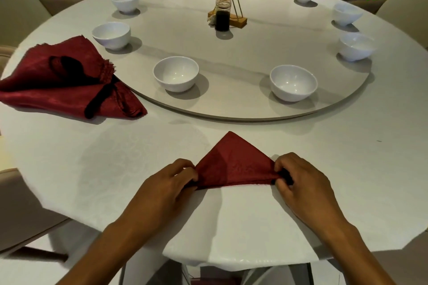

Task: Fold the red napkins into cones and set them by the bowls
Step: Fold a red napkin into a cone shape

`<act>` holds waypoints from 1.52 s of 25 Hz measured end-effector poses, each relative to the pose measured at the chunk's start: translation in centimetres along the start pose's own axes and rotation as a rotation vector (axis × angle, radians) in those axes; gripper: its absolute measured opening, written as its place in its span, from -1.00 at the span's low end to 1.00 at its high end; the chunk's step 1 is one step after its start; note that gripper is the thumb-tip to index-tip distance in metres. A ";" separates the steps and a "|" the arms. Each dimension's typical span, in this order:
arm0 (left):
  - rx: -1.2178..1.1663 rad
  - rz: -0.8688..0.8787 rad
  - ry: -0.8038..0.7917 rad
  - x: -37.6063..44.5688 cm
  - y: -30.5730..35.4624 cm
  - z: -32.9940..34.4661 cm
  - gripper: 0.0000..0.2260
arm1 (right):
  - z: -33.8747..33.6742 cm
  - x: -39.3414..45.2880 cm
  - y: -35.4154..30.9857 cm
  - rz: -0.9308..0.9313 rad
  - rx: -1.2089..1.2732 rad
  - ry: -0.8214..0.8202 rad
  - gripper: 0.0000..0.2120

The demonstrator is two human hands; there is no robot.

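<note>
On the white desk (115, 169) sits a lazy susan (254, 90) ringed with bowls (176, 74), napkin stack (64, 81) at left. Up front, a red triangle napkin (234, 164): left hand (166, 183) and right hand (301, 183) each pinch-grip a corner.

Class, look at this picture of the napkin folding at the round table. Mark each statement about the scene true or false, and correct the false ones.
1. The napkin in front of the person lies folded as a triangle. True.
2. Only the left hand holds it. False: the right hand pinches the other corner too.
3. A pile of red napkins lies to the person's left on the tablecloth. True.
4. The white bowls stand stacked in one tower. False: they stand singly around the edge of the turntable.
5. A finished cone stands beside the nearest bowl. False: no cone stands by any bowl.
</note>
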State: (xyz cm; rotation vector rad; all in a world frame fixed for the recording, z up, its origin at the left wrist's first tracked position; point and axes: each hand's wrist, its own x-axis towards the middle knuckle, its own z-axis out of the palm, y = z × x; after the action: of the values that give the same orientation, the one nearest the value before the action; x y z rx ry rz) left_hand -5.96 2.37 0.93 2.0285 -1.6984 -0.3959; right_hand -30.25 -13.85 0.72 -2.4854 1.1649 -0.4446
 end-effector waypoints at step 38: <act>-0.455 -0.384 -0.260 9.2 1.8 -0.5 -0.93 | 2.0 -0.6 -4.8 -0.049 -0.195 0.042 -0.50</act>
State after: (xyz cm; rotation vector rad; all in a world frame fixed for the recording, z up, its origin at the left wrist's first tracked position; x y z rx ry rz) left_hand -5.38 -6.81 2.97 2.0015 -1.1901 -1.1066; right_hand -26.56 -10.15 1.03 -2.6880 1.2190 -0.4156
